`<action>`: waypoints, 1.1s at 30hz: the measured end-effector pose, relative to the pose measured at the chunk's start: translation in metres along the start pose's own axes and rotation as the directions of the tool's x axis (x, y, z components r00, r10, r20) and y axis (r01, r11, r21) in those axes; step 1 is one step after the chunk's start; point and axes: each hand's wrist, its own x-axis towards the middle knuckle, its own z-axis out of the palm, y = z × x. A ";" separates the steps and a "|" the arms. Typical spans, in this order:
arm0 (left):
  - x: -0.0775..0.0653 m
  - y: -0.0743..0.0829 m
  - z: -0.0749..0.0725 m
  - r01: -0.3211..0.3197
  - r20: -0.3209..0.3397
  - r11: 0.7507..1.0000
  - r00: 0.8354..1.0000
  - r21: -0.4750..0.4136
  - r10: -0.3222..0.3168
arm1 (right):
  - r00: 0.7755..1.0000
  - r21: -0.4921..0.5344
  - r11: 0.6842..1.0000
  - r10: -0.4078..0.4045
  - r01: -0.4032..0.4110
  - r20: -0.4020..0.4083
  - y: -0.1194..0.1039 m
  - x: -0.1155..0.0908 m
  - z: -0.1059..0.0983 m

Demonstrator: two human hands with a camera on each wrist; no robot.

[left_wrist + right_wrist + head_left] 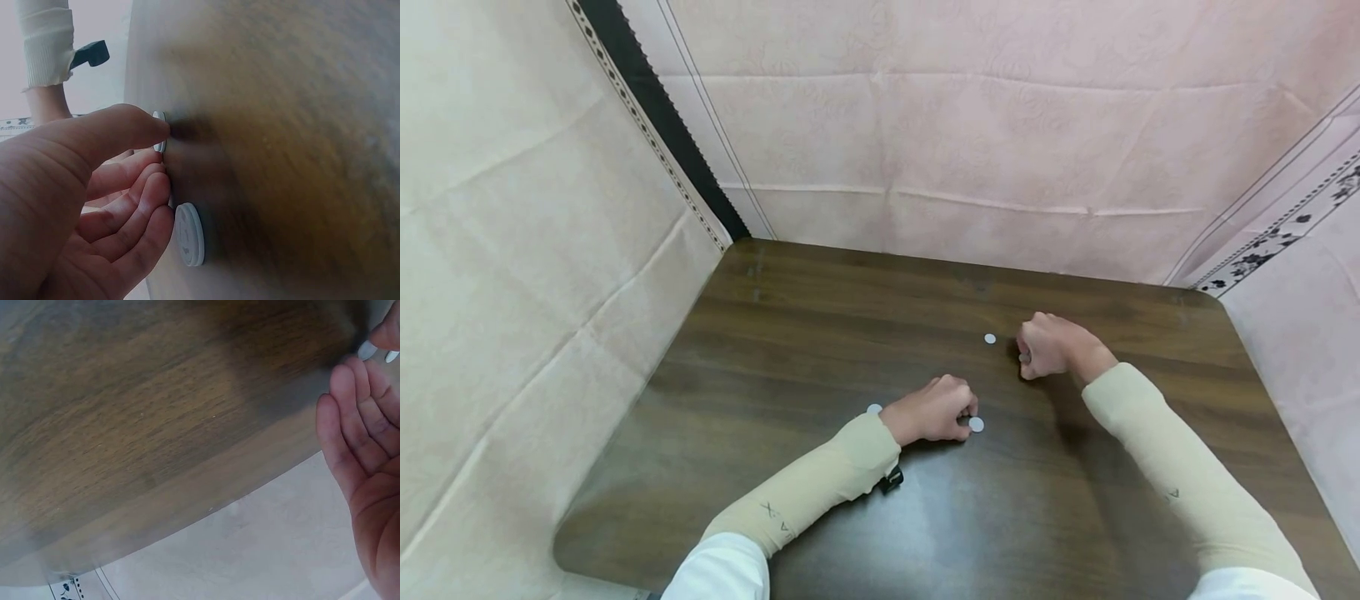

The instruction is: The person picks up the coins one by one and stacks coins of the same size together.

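Observation:
A small white disc (976, 424) lies at the fingertips of my left hand (932, 409). In the left wrist view my thumb (128, 128) and curled forefinger pinch that disc's edges close to the wooden surface. Another white disc (189, 234) with a rimmed edge rests beside the other fingers. Farther right and back, my right hand (1054, 345) holds a white disc (367, 350) between thumb and fingertips. One more white disc (990, 338) lies on the table just left of that hand. Behind my left wrist a disc (875, 408) is partly hidden by the sleeve.
The dark brown wooden table (820, 317) has rounded corners. Pale patterned cloth (962, 142) hangs along its back, with more cloth at the left and right sides. A black piece (891, 479) shows under my left wrist. Beige sleeves cover both forearms.

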 end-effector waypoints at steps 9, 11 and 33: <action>0.001 0.002 0.000 0.022 0.006 1.000 1.000 -0.019 -0.021 | 0.999 0.048 0.998 -0.044 0.045 -0.031 -0.006 -0.021 0.002; 0.001 0.002 0.000 0.021 0.005 1.000 1.000 -0.019 -0.021 | 0.998 0.058 0.997 -0.056 0.058 -0.033 -0.010 -0.025 0.003; 0.004 0.002 -0.001 0.020 0.002 1.000 1.000 0.001 -0.020 | 0.973 0.019 0.976 -0.212 0.215 -0.095 -0.059 -0.057 0.029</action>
